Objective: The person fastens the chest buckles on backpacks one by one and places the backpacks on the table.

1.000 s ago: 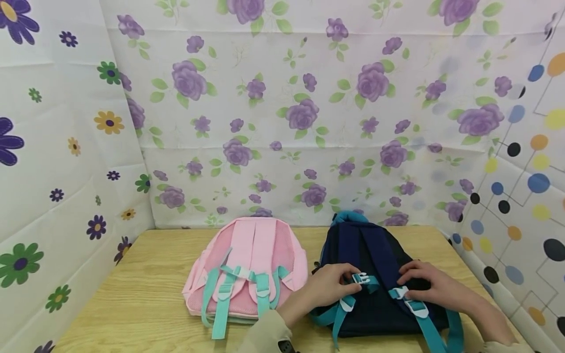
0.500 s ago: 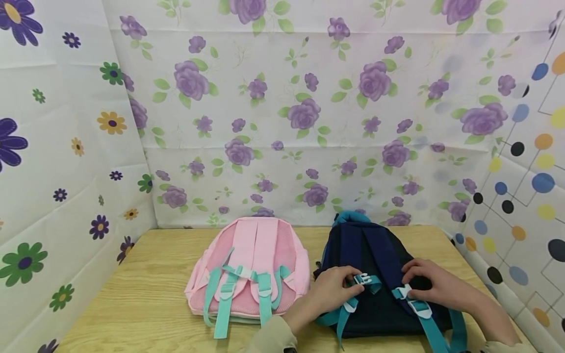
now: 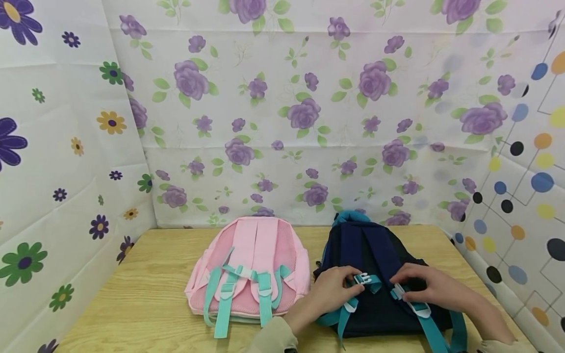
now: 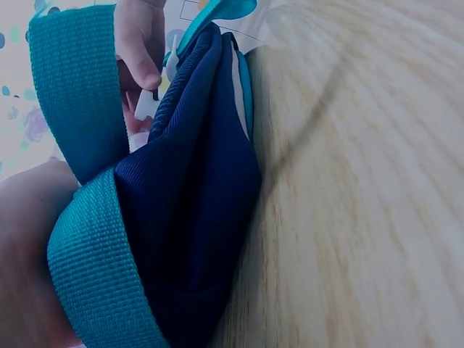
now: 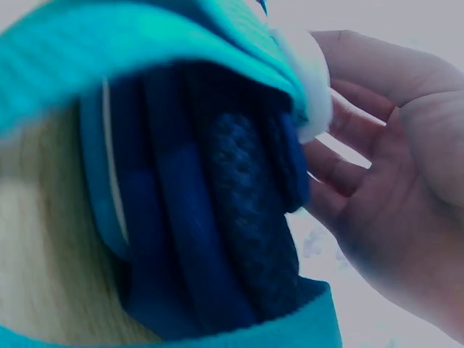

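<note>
A navy backpack lies on the table with its straps facing up. My left hand pinches the teal strap at a white prong buckle left of its middle. Between thumb and fingers, my right hand holds the other white buckle half on its short teal strap. The two buckle halves are apart. In the right wrist view a white strap adjuster and teal webbing stand before my right hand. The left wrist view shows the bag's navy side behind a teal strap loop.
Left of the navy bag lies a pink backpack, its mint chest strap joined across the shoulder straps. Wooden tabletop extends to the left. Flowered cloth hangs behind, with patterned sheets on both sides.
The right hand has shifted slightly left and tilted its buckle half, with its fingers now further over it. The left hand stays on its buckle. The view has moved slightly.
</note>
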The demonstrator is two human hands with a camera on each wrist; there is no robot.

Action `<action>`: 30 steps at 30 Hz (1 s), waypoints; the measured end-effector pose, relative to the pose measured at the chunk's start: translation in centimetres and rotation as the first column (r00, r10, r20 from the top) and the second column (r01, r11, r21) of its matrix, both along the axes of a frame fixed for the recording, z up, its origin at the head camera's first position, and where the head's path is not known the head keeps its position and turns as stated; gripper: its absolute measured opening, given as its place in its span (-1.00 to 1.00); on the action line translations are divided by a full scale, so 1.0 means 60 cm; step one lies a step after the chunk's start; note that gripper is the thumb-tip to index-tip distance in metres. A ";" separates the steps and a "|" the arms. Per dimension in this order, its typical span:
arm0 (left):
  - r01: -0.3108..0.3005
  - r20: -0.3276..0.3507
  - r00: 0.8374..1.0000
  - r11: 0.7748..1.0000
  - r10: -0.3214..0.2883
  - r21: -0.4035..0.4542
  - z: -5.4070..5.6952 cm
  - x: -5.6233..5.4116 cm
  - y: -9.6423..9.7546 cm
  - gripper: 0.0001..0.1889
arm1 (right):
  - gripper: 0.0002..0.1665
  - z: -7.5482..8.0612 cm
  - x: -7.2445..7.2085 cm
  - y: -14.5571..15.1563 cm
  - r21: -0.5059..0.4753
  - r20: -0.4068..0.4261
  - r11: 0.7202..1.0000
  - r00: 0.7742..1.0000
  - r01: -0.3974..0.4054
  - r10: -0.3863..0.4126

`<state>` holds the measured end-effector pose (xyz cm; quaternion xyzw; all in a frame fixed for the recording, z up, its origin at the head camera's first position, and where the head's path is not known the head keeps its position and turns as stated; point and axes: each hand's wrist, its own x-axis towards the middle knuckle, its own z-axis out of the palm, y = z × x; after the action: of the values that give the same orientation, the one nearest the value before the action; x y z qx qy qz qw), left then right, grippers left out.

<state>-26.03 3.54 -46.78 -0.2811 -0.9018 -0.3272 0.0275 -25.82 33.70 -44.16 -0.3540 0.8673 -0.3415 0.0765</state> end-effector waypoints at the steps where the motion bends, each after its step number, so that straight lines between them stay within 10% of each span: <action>1: 0.004 0.003 1.000 1.000 -0.004 0.006 0.000 0.000 -0.001 -0.68 | -0.63 -0.001 0.000 -0.002 0.011 0.009 1.000 1.000 0.011 -0.011; 30: 0.017 0.065 0.997 0.956 -0.038 0.294 0.014 0.001 0.005 -0.61 | -0.59 0.002 0.005 -0.021 -0.043 -0.099 0.996 0.992 0.078 -0.082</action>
<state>-25.98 3.86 -45.95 -0.2748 -0.8398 -0.4670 0.0328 -25.54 32.46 -44.01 -0.3369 0.8768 -0.3428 0.0122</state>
